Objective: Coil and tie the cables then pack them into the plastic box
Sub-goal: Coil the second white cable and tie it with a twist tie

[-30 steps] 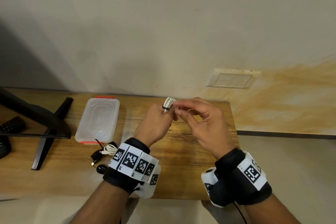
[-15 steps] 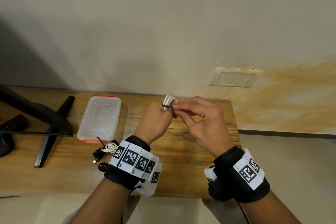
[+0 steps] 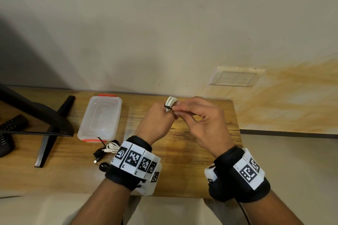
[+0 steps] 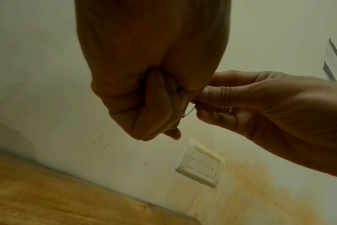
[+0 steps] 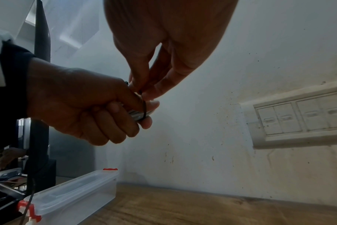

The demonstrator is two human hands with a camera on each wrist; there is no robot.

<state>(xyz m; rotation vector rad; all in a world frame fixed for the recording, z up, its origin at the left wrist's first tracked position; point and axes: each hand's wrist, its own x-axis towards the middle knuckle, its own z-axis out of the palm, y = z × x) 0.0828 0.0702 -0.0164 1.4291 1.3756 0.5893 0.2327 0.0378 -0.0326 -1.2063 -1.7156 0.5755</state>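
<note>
A wooden surface (image 3: 192, 151) stands against the wall. On it lies a lidded clear plastic box (image 3: 100, 117) with orange clips, a small heap of black and white cables (image 3: 107, 151) just beside its near end, and a black monitor stand (image 3: 53, 131) further left.

Translucent plastic box (image 3: 100, 117) on grained wooden table (image 3: 192, 160).

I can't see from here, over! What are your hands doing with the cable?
Left hand grips white cable coil. Right hand pinches black tie wrapped around it. Plastic box lid on; more cables wait beside it.
</note>
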